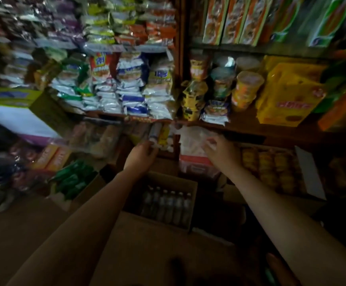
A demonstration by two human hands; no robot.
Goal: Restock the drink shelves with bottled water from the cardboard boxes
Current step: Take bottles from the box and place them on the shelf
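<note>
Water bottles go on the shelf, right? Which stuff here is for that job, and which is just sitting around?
For the job: water bottle in left hand; cardboard box of bottles; right hand.
Just sitting: noodle cups; snack packets; yellow box.

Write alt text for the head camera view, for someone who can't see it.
A person's left hand holds a water bottle at a low shop shelf while the right hand touches a plastic bag; below, an open cardboard box holds more bottles.
</note>
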